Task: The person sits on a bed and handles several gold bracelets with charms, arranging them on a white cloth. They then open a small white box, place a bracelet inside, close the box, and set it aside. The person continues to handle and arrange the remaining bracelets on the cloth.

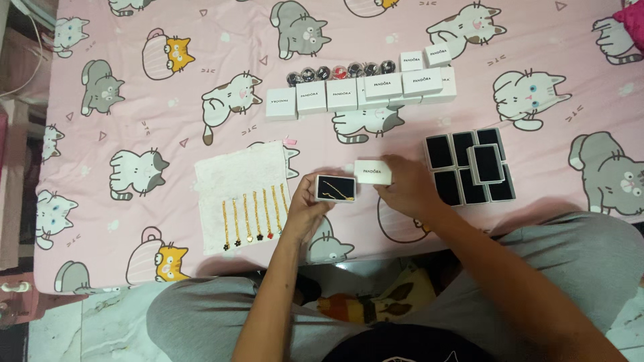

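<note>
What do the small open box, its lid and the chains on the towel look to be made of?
Open box: probably white card, matt black lining. Lid: likely matt white card, crisp edges. Chains: shiny gold-coloured metal, it seems. Towel: white nubby cloth.

The person wears grey trousers [221, 315] and a dark top [402, 345], with both forearms bare of sleeves.

Matt white lid [373, 171], seemingly card; shiny gold chains [255, 216] on rough towel [241, 174]
</note>
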